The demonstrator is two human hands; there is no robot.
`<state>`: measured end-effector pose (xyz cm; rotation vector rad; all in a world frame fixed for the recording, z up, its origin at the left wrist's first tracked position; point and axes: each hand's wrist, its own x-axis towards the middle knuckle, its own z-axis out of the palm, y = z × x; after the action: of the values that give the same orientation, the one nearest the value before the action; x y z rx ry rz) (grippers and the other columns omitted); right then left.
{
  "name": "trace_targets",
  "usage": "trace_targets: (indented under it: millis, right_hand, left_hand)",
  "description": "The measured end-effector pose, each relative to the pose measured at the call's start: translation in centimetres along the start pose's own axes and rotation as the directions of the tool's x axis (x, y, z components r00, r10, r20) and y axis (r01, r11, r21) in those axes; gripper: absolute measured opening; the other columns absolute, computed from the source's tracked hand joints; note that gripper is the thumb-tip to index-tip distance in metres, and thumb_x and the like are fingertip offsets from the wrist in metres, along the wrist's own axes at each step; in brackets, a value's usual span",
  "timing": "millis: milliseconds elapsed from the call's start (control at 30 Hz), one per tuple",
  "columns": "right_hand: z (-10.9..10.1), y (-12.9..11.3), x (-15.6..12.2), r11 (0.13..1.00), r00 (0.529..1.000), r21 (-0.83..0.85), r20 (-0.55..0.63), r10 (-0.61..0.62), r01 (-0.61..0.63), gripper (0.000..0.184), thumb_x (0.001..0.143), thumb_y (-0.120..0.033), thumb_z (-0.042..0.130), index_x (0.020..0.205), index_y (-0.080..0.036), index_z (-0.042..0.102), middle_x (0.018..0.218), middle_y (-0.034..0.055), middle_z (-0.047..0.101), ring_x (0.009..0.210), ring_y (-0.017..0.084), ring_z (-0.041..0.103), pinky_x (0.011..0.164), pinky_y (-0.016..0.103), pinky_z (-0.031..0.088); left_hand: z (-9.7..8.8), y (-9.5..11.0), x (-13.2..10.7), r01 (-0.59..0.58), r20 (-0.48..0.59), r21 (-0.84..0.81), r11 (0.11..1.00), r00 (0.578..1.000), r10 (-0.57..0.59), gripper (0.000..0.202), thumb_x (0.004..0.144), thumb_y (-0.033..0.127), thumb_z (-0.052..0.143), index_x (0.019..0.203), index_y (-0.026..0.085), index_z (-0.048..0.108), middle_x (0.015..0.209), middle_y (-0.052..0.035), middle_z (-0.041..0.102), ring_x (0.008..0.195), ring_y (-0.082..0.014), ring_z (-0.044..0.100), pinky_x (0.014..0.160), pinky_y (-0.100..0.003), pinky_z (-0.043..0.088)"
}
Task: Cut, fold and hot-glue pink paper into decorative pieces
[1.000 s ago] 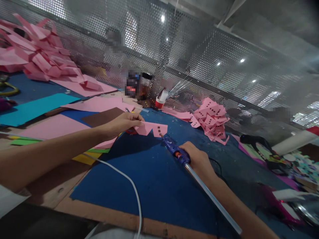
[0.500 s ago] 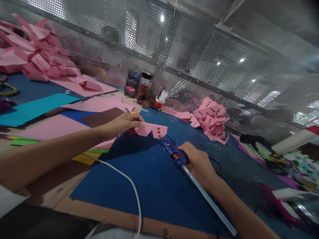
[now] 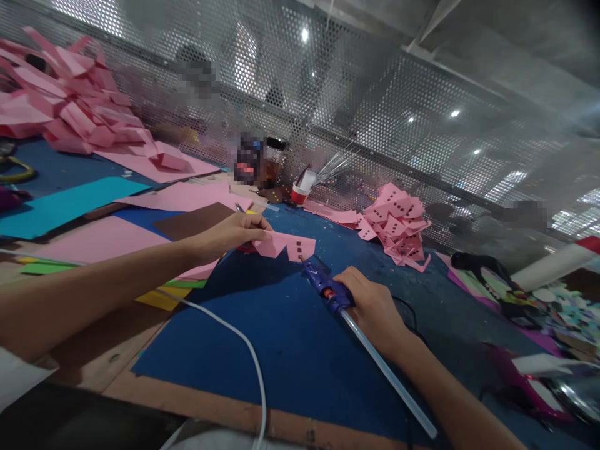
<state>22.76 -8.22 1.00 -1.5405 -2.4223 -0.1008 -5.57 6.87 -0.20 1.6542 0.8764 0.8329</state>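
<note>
My left hand (image 3: 229,233) pinches a folded pink paper piece (image 3: 287,244) with small dark squares and holds it just above the blue mat (image 3: 281,337). My right hand (image 3: 370,309) is wrapped round a blue hot glue gun (image 3: 323,287), from whose back a long clear glue stick (image 3: 387,375) runs. The gun's nozzle touches the lower edge of the pink piece.
A heap of similar pink pieces (image 3: 396,228) lies at the far right of the mat. Pink strips (image 3: 70,106) and coloured sheets (image 3: 65,203) cover the left. A white cable (image 3: 234,344) crosses the near edge. A red cup (image 3: 300,190) stands by the perforated metal wall (image 3: 356,112). A black tool (image 3: 478,265) lies right.
My right hand with the glue gun has shifted slightly left and forward, bringing the nozzle up to the pink piece. My left hand has stayed in place.
</note>
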Motion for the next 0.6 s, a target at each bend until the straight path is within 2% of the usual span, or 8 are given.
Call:
trace_targets:
  millis: [233,600]
  right_hand:
    - [0.02,0.00,0.03,1.000,1.000,-0.017,0.011,0.011,-0.011,0.032,0.082,-0.007,0.057,0.110,-0.021,0.053,0.109,0.0049,0.060,0.084,0.018,0.061,0.066,0.026,0.040]
    - [0.33,0.16,0.03,1.000,1.000,-0.024,0.009,0.014,-0.014,0.030,0.084,-0.009,0.058,0.110,-0.022,0.053,0.109,0.0036,0.060,0.083,0.018,0.062,0.066,0.026,0.040]
  left_hand:
    - [0.07,0.20,-0.08,0.012,-0.008,-0.011,1.000,1.000,-0.012,0.014,0.071,0.028,0.070,0.080,0.018,0.066,0.062,0.0009,0.053,0.054,-0.0100,0.047,0.046,-0.020,0.034]
    - [0.08,0.47,-0.23,0.034,0.014,0.011,0.999,0.999,-0.034,0.015,0.076,0.030,0.068,0.082,0.017,0.063,0.064,0.0029,0.053,0.057,-0.0080,0.047,0.050,-0.018,0.034]
